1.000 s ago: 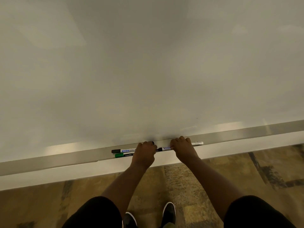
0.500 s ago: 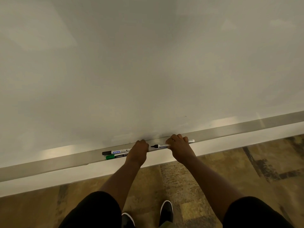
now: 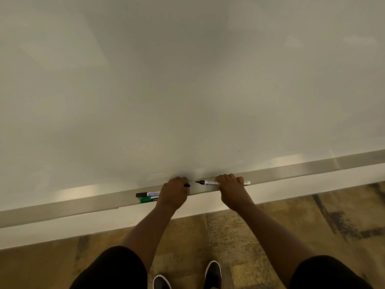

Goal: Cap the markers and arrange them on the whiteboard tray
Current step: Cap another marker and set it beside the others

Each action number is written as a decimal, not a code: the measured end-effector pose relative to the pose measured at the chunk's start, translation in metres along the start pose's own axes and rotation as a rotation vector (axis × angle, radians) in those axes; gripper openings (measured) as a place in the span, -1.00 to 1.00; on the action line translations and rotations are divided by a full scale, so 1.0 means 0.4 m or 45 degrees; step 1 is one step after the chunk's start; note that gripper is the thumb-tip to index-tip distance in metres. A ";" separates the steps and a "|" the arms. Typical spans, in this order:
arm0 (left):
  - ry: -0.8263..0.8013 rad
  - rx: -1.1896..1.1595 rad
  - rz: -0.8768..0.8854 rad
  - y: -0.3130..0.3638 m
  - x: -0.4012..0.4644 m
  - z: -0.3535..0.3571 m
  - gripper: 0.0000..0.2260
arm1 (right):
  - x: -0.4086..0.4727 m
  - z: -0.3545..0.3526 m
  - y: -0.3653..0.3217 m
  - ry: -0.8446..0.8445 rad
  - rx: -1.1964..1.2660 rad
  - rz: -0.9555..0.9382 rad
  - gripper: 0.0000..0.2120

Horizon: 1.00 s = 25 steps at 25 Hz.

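Note:
My right hand (image 3: 230, 189) grips a white marker (image 3: 210, 182) over the metal whiteboard tray (image 3: 291, 174); its bare black tip points left. My left hand (image 3: 174, 192) is closed around a black cap (image 3: 187, 185), whose end sticks out toward the marker tip, a small gap apart. Two capped markers lie in the tray left of my left hand: a black-capped one (image 3: 146, 194) and a green one (image 3: 148, 199) in front of it, both partly hidden by the hand.
The whiteboard (image 3: 187, 90) fills the upper view. A white ledge (image 3: 62, 228) runs under the tray. Below lie patterned carpet (image 3: 229, 236) and my shoes (image 3: 212, 274).
The marker and the black cap were joined between my hands a second ago; they are now pulled apart, showing the bare tip. My hands have moved slightly apart.

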<state>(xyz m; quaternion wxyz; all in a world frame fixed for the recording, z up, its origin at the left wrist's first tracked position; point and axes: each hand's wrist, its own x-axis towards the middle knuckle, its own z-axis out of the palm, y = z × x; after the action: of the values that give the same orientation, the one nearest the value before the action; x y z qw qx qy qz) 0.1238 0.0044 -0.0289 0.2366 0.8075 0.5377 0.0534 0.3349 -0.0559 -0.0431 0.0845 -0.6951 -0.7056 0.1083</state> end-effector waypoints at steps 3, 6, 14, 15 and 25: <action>0.144 -0.282 -0.069 -0.025 -0.022 -0.033 -0.80 | 0.005 0.004 -0.017 0.018 0.090 0.056 -0.72; 0.282 -0.796 -0.321 -0.047 -0.049 -0.063 -0.76 | 0.013 -0.003 -0.032 0.092 0.340 0.060 -0.79; 0.211 -1.599 -0.527 -0.062 -0.109 -0.134 -0.87 | 0.016 -0.037 -0.101 0.144 0.690 0.038 -0.83; 0.198 -1.607 -0.514 -0.065 -0.111 -0.136 -0.86 | 0.016 -0.043 -0.115 0.136 0.666 0.000 -0.83; 0.133 -1.635 -0.484 -0.082 -0.133 -0.151 -0.89 | 0.007 -0.068 -0.208 0.056 0.513 -0.195 -0.81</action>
<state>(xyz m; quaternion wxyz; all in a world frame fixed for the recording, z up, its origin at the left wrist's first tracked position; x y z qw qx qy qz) 0.0535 -0.0133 0.0191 0.6490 0.3941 0.5427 0.3591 0.2620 -0.0532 0.0055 0.2449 -0.6108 -0.7185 0.2253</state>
